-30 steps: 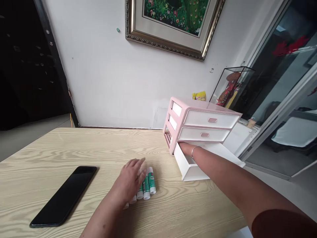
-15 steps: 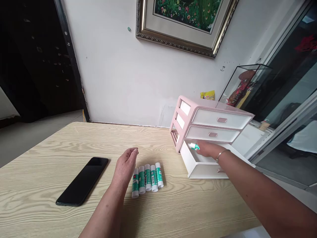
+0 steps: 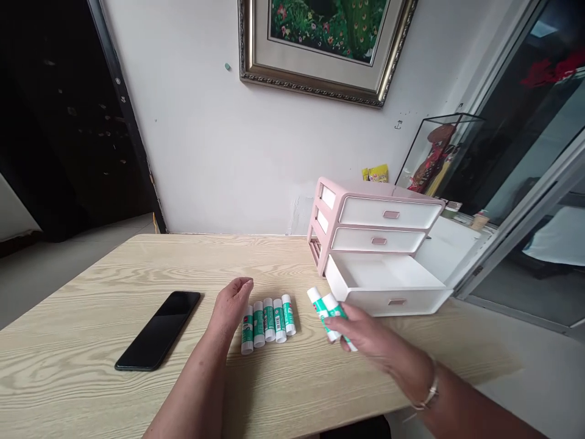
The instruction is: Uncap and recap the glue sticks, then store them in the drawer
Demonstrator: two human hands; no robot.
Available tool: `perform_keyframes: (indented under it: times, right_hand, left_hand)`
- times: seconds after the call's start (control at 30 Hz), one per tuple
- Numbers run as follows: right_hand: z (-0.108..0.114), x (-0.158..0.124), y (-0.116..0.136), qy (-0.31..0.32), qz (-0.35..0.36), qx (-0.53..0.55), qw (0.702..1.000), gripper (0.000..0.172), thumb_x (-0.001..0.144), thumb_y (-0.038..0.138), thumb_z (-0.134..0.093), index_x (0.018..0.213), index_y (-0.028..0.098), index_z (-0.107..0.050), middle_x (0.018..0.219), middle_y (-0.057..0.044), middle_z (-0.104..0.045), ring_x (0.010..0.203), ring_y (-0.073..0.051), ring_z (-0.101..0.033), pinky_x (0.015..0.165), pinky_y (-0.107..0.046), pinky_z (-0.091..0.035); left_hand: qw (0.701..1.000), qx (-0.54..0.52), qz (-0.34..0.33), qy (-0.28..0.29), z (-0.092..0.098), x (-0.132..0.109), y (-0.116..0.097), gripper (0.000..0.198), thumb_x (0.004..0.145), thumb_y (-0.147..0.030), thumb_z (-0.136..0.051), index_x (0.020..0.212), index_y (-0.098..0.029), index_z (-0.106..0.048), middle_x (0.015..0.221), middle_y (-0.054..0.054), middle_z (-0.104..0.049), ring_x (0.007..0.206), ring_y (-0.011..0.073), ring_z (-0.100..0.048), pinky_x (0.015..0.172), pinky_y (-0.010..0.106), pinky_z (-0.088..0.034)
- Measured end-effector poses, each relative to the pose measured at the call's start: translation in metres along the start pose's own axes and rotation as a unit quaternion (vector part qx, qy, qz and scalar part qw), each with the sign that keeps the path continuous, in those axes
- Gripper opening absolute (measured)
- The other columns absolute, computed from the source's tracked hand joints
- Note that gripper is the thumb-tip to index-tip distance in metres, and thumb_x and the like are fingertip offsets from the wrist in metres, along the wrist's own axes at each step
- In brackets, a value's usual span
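My right hand [image 3: 354, 329] is closed around two glue sticks [image 3: 323, 312], white tubes with green labels, held side by side over the table in front of the drawer. At the centre, several more glue sticks [image 3: 269, 320] lie in a row on the wood. Just left of that row rests my left hand [image 3: 233, 300], its fingers curled and pressed together, with nothing seen in them. The bottom drawer [image 3: 397, 302] of a pink and white drawer unit [image 3: 388, 213] is pulled out, and its visible inside is bare.
A black phone [image 3: 159, 329] lies on the wooden table [image 3: 205, 256] to the left. Behind the drawer unit are a yellow packet [image 3: 377, 174] and a glass case [image 3: 439, 149]. A framed picture [image 3: 315, 85] hangs on the white wall.
My right hand has come out of the open drawer, moving left and toward me, with the two glue sticks in it. My left hand has stayed by the row.
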State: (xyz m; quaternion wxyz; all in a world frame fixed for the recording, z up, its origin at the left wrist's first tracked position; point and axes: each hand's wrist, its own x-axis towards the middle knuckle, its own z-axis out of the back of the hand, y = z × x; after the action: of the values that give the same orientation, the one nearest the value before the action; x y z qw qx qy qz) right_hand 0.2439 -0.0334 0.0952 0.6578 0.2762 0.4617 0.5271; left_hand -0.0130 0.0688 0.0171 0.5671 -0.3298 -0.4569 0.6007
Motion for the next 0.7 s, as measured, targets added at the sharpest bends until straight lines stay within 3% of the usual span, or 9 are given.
perform_keyframes:
  times: [0.1,0.23,0.43,0.57,0.7]
  right_hand:
    - [-0.026,0.030,-0.013,-0.023,-0.030,0.041,0.998,0.007,0.085,0.026,-0.054,0.085,0.019,-0.056,0.067,0.001,-0.059,0.061,-0.012,-0.058,0.045,-0.019,-0.031]
    - [-0.044,0.068,-0.024,-0.055,-0.017,-0.023,0.998,0.006,0.084,0.024,-0.058,0.085,0.018,-0.057,0.070,0.001,-0.062,0.058,-0.011,-0.058,0.046,-0.019,-0.038]
    - [-0.055,0.089,-0.030,-0.046,-0.032,-0.055,0.997,0.012,0.084,0.027,-0.057,0.084,0.016,-0.062,0.066,-0.001,-0.063,0.051,-0.012,-0.058,0.040,-0.019,-0.034]
    - [-0.056,0.093,-0.037,-0.052,-0.036,-0.052,0.997,0.028,0.086,0.030,-0.053,0.109,0.016,-0.063,0.074,-0.003,-0.068,0.053,-0.013,-0.061,0.039,-0.020,-0.037]
    - [-0.057,0.099,-0.047,-0.091,-0.023,-0.045,0.995,0.060,0.085,0.029,-0.052,0.144,0.020,-0.041,0.098,-0.007,-0.071,0.058,-0.014,-0.063,0.042,-0.022,-0.041]
  left_hand:
    - [1.000,0.021,0.005,0.004,0.006,-0.010,0.001,0.040,0.081,-0.047,-0.054,0.100,-0.017,-0.072,0.101,0.010,-0.076,0.099,0.0267,-0.068,0.086,0.036,-0.049]
    - [0.999,0.039,0.011,0.011,0.017,-0.021,0.006,0.040,0.081,-0.049,-0.052,0.098,-0.018,-0.071,0.102,0.008,-0.076,0.100,0.0267,-0.067,0.088,0.035,-0.048]
    - [0.998,0.051,0.028,0.029,0.019,-0.023,0.015,0.037,0.082,-0.048,-0.052,0.097,-0.020,-0.071,0.096,0.006,-0.076,0.094,0.0249,-0.068,0.083,0.033,-0.047]
    - [0.996,0.060,0.033,0.049,0.016,-0.021,0.016,0.036,0.083,-0.046,-0.051,0.099,-0.020,-0.071,0.090,0.005,-0.076,0.085,0.0231,-0.068,0.076,0.031,-0.048]
    - [0.995,0.070,0.039,0.057,0.016,-0.022,0.015,0.036,0.084,-0.045,-0.050,0.100,-0.020,-0.070,0.092,0.004,-0.076,0.085,0.0221,-0.068,0.075,0.030,-0.047]
